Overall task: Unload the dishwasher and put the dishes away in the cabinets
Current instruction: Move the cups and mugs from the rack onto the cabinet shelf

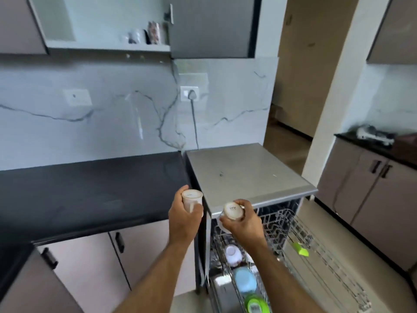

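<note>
Above the seam where the black stone countertop (90, 188) meets the grey dishwasher top (246, 175), two small white ceramic cups are held base-up, one in each hand. The left hand (185, 220) curls its fingers round the left cup (192, 198), which hangs over the near right edge of the counter. The right hand (244, 222) grips the right cup (233, 211), its base bearing small printed lettering, over the near left corner of the dishwasher, and also seems to hold a white piece beneath it, though I cannot tell what. Below and nearer, the pulled-out wire upper rack (291, 224) stands to the right, with a green plastic clip (301, 249) on its wires. Lower down, the bottom rack carries an upturned white bowl (233, 254), a pale blue round dish (245, 280) and a green round dish (257, 303). Far and left, an open wall shelf (108, 45) holds several mugs (153, 32). A grey plug (191, 94) sits in a socket on the marble backsplash (112, 123).
</note>
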The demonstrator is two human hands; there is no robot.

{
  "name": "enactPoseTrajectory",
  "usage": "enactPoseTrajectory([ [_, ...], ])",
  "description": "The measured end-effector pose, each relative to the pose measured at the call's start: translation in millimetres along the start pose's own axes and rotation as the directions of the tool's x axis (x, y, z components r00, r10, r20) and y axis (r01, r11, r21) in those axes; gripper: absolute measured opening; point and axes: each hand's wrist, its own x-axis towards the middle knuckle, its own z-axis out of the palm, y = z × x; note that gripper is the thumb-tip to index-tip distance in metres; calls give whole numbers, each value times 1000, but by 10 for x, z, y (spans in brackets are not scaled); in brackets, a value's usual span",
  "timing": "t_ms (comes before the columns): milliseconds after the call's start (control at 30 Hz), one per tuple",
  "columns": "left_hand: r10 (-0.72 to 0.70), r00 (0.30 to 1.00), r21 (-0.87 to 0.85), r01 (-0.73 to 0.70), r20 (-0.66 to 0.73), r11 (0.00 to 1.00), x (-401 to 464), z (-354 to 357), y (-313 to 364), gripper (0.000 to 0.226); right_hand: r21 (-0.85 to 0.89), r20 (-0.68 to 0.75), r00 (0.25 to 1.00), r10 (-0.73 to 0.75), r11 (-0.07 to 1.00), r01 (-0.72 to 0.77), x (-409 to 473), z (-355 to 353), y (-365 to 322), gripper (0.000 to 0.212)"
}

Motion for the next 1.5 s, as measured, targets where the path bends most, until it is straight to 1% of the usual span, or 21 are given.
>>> enactPoseTrajectory([
  [133, 51, 995, -17, -53, -85, 998, 380, -514, 122, 52, 63, 28, 992, -126, 990, 124, 206, 475, -590, 47],
  [300, 109, 982, 9, -109, -157, 994, 961, -1168, 258, 58, 149, 65, 976, -208, 969, 197, 526, 1167, -1272, 50],
  [500, 195, 964, 11, -196, -182, 981, 1768, -1867, 487, 55, 173, 69, 951, -302, 942, 287, 924, 1880, -2036, 38],
  [633, 236, 950, 44, -232, -202, 972, 2280, -2189, 602, 56, 211, 38, 935, -353, 917, 337, 1204, 2231, -2468, 38],
  [800, 282, 932, 45, -279, -227, 959, 2749, -2371, 773, 55, 218, -1, 912, -411, 890, 401, 1514, 2485, -2901, 33],
  [900, 328, 918, 33, -329, -222, 944, 3034, -2406, 917, 54, 220, -39, 895, -443, 870, 441, 1760, 2590, -3149, 38],
  [1000, 374, 899, 48, -373, -228, 926, 3386, -2401, 1089, 55, 215, -99, 862, -498, 835, 507, 2061, 2628, -3445, 40],
  [1100, 415, 874, 50, -417, -252, 908, 3802, -2367, 1289, 53, 171, -164, 817, -553, 800, 576, 2473, 2619, -3817, 49],
  [1200, 455, 837, 56, -460, -305, 886, 4238, -2324, 1508, 51, 111, -219, 775, -593, 774, 623, 2899, 2597, -4211, 57],
  [1300, 466, 829, 50, -475, -309, 878, 4666, -2280, 1679, 58, 102, -236, 761, -604, 764, 637, 3322, 2616, -4564, 55],
  [1400, 478, 820, 66, -483, -314, 873, 5038, -2267, 1855, 57, 102, -250, 753, -609, 756, 646, 3678, 2655, -4844, 53],
  [1500, 467, 819, 76, -470, -333, 879, 5363, -2277, 2061, 55, 31, -257, 732, -631, 752, 658, 3920, 2660, -5062, 44],
])
